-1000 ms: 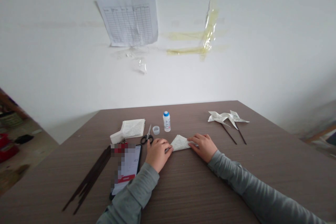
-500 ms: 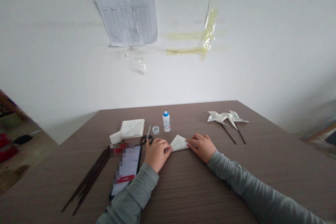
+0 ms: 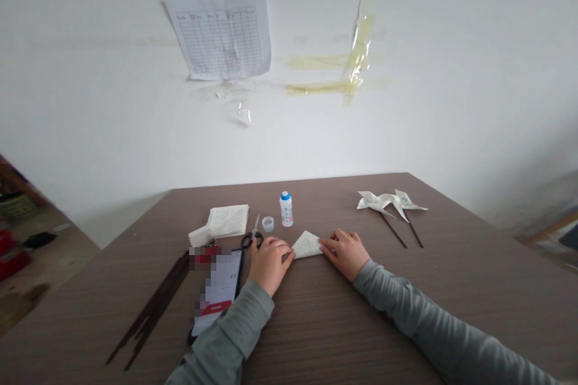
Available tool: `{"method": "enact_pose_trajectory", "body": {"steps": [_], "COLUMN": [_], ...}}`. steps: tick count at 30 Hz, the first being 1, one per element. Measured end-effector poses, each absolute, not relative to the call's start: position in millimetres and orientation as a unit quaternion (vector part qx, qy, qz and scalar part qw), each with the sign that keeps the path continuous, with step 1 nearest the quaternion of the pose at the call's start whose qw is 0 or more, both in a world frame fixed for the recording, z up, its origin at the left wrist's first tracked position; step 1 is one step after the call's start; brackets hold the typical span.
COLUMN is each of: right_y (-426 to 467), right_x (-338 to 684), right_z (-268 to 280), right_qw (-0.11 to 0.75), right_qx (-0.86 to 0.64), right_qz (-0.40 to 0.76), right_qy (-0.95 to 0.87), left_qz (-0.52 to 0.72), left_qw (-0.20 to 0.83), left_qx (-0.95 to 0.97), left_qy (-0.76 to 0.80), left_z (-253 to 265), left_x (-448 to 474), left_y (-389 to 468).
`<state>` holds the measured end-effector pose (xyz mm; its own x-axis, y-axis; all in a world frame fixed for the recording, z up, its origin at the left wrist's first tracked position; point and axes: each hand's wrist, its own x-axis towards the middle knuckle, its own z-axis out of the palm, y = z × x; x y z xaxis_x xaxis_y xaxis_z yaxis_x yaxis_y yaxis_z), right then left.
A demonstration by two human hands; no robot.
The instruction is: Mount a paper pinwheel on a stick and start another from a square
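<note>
A white paper folded into a triangle (image 3: 307, 245) lies on the brown table between my hands. My left hand (image 3: 270, 264) grips its left corner, fingers closed. At the right corner, my right hand (image 3: 347, 252) pinches the paper between thumb and fingers. Just beyond my left hand are scissors (image 3: 253, 237) with black handles and a small translucent cap (image 3: 268, 224). A white bottle with a blue top (image 3: 286, 209) stands upright behind the folded paper. Two paper pinwheels (image 3: 388, 201) on dark sticks lie to the right.
A stack of white paper (image 3: 229, 220) sits at the left, near a bundle of dark sticks (image 3: 158, 307). My left forearm partly covers a phone (image 3: 226, 289). Behind the table (image 3: 325, 325) rises a white wall with a taped sheet (image 3: 226, 36).
Both hands keep hold of the folded paper, which has shifted very slightly. Nothing else on the table has moved.
</note>
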<state>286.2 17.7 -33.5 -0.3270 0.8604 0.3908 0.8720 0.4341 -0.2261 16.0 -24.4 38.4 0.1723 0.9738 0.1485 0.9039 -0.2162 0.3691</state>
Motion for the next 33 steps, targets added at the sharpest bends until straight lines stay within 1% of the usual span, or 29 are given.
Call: {"method": "enact_pose_trajectory", "body": {"steps": [9, 18, 25, 30, 33], "right_y": [17, 16, 15, 18, 20], "right_x": [283, 282, 281, 283, 284], "right_z": [-35, -31, -30, -36, -39], "right_qw": [0.224, 0.237, 0.231, 0.251, 0.256], "right_qx": [-0.536, -0.541, -0.550, -0.537, -0.530], "right_qz": [-0.019, -0.015, -0.005, -0.019, -0.023], "right_qy": [-0.813, -0.807, -0.803, -0.805, -0.808], "left_qz": [0.171, 0.164, 0.191, 0.200, 0.206], "left_qw": [0.093, 0.089, 0.082, 0.072, 0.086], "left_qx": [0.753, 0.759, 0.752, 0.738, 0.749], "left_qy": [0.628, 0.624, 0.625, 0.640, 0.623], "left_z": [38, 41, 40, 39, 37], "left_x": [18, 5, -9, -21, -23], "left_y": [-24, -21, -12, -5, -2]}}
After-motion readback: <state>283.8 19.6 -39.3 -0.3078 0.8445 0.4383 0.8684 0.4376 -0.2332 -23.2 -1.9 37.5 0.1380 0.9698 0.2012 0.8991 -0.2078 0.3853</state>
